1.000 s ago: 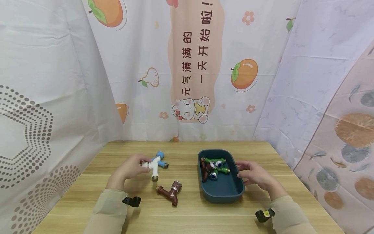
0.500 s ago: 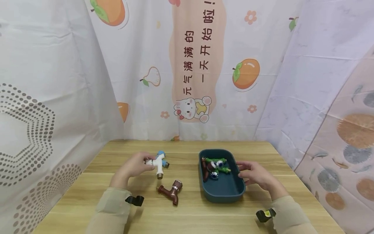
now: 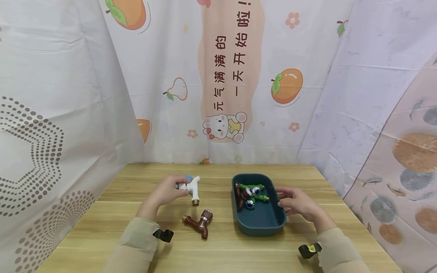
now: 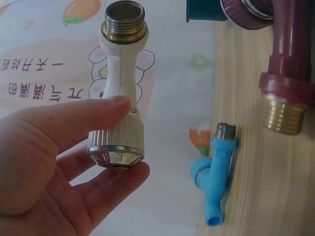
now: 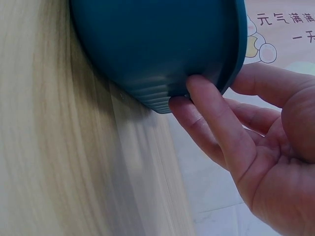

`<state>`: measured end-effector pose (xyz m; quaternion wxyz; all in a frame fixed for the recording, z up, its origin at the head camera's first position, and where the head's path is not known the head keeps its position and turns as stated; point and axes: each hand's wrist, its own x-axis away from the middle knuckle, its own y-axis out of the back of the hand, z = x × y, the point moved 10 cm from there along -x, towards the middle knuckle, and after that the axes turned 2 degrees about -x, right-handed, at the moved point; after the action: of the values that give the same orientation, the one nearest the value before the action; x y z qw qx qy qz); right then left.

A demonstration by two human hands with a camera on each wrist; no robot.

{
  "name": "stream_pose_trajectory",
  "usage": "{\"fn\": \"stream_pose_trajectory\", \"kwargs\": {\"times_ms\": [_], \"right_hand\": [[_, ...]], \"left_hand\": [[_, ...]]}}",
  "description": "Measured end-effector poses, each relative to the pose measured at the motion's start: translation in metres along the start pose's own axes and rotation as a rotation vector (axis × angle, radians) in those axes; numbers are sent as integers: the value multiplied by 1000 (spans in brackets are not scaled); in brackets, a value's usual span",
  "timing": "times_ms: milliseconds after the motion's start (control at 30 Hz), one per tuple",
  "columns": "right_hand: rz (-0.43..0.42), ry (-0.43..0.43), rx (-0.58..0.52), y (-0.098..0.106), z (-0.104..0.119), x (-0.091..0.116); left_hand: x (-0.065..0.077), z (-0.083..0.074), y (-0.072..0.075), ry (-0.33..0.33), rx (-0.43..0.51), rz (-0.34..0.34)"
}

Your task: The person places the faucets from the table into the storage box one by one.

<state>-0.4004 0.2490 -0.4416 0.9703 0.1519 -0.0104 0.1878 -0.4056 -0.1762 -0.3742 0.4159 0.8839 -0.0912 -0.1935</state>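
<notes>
Since the earlier head views, the left hand (image 3: 168,190) has shifted toward the person's right with the white tap (image 3: 193,189), so that hand and tap now cover most of the blue tap (image 4: 216,177). Thumb and fingers pinch the white tap by its ribbed knob; whether it touches the counter (image 3: 211,256) is hard to tell. Nearer the person lies the brown tap (image 3: 199,225), with a stretch of wood between it and the bin (image 3: 261,232) on the right.

On the bin's right side, the right hand (image 3: 298,204) rests loosely bent fingers against the outer wall. More wood runs from there to the counter's right edge; the far edge meets the curtain (image 3: 164,132), while the near edge is cut off.

Inside the bin, green taps (image 3: 263,198) and a dark brown piece (image 3: 239,201) overlap at the far left, too tangled to count surely; the near part shows bare floor. The left wrist view crops the brown tap and gives only a corner of the bin, whose contents the right wrist view hides.
</notes>
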Motion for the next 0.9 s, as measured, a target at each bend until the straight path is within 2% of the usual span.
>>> {"fn": "stream_pose_trajectory", "kwargs": {"times_ms": [900], "right_hand": [[16,6,-6,-3,1,2]], "left_hand": [[-32,-44,-11,-75,-32,-62]]}}
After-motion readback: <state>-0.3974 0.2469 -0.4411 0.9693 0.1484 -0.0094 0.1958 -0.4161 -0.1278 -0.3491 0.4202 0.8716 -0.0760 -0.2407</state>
